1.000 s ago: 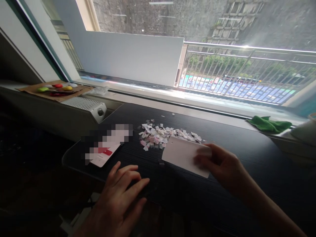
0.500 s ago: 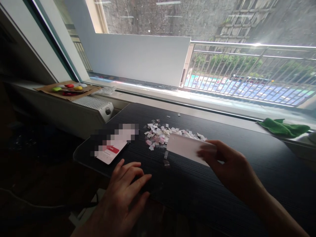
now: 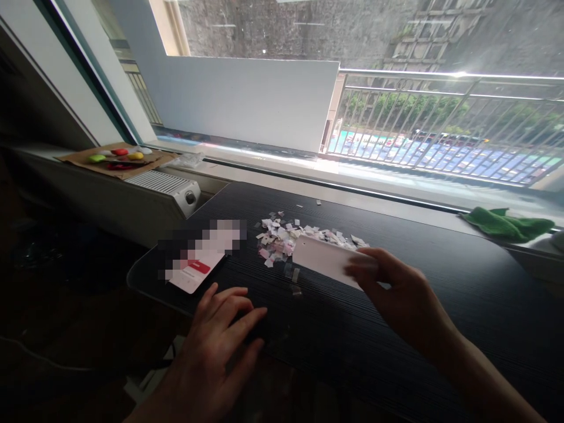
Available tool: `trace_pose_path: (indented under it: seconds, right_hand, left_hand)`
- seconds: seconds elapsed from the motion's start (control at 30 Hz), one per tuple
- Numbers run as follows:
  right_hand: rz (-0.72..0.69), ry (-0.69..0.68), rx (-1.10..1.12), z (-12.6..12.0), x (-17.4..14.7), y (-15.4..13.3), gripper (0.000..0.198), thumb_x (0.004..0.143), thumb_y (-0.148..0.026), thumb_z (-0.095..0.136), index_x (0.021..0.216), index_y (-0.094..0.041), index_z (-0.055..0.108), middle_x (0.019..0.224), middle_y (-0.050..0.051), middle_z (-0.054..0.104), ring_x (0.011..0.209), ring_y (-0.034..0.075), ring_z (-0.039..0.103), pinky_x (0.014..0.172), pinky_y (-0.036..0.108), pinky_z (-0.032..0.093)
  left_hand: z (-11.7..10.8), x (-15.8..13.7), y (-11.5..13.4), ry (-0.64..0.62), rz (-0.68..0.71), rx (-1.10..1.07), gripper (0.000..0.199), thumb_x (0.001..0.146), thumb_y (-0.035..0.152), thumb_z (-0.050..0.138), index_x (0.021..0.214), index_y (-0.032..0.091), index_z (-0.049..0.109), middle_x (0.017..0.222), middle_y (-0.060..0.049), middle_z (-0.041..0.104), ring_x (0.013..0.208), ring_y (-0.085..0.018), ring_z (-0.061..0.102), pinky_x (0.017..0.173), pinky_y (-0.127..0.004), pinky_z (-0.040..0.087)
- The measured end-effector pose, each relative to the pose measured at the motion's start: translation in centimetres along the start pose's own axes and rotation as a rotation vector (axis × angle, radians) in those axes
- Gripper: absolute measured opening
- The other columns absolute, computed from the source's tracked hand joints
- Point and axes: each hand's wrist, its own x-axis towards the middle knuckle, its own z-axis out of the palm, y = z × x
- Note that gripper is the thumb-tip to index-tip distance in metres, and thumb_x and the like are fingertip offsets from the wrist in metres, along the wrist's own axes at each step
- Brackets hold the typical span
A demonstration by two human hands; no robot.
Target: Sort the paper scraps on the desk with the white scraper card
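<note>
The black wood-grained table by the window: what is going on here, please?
A person's right hand holds a flat, white, rectangular card in front of a loose pile of small white and pinkish scraps on the table. The open left hand holds nothing visible, near a flat, white-and-red, phone-like rectangle.

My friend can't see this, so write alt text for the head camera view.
A right hand holds a white card by a heap of small paper scraps on a black table. The left hand is near a partly pixelated smartphone.
</note>
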Motion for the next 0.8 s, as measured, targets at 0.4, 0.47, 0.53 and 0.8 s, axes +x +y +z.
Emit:
trace_pose_path:
  seconds: [0.4, 0.47, 0.53, 0.8]
  right_hand:
    - [0.181, -0.055, 0.083, -1.6, -1.9, -0.1, 0.024, 0.077, -0.043, 0.067, 0.089, -0.022, 0.067, 0.076, 0.004, 0.072, 0.065, 0.020, 0.068, 0.055, 0.028, 0.055]
    - [0.221, -0.087, 0.089, -2.2, -2.1, -0.3, 0.025, 0.074, -0.043, 0.069, 0.087, -0.022, 0.067, 0.073, 0.004, 0.071, 0.063, 0.020, 0.066, 0.054, 0.028, 0.055]
    - [0.277, -0.056, 0.116, -2.5, -2.0, -0.4, 0.029, 0.072, -0.045, 0.071, 0.088, -0.022, 0.067, 0.074, 0.004, 0.070, 0.064, 0.020, 0.066, 0.055, 0.029, 0.055]
    - [0.378, -0.039, 0.312, -0.5, 1.5, 1.4, 0.026, 0.072, -0.039, 0.069, 0.088, -0.018, 0.063, 0.075, 0.003, 0.068, 0.068, 0.020, 0.066, 0.059, 0.031, 0.056]
  left_hand:
    - [-0.5, 0.2, 0.3, -0.001, -0.024, -0.021, 0.033, 0.086, 0.018, 0.055, 0.119, 0.023, 0.058, 0.110, -0.004, 0.062, 0.116, -0.024, 0.054, 0.110, -0.051, 0.032]
    - [-0.6, 0.3, 0.4, 0.000, -0.029, -0.027, 0.032, 0.087, 0.017, 0.055, 0.118, 0.023, 0.059, 0.110, -0.005, 0.062, 0.116, -0.024, 0.054, 0.110, -0.051, 0.032]
    - [-0.5, 0.4, 0.6, 0.007, -0.034, -0.031, 0.032, 0.087, 0.016, 0.054, 0.118, 0.023, 0.060, 0.109, -0.005, 0.063, 0.115, -0.024, 0.055, 0.110, -0.051, 0.032]
    - [-0.2, 0.2, 0.5, 0.003, -0.042, -0.020, 0.034, 0.086, 0.019, 0.055, 0.119, 0.024, 0.061, 0.109, -0.004, 0.062, 0.116, -0.025, 0.056, 0.109, -0.051, 0.035]
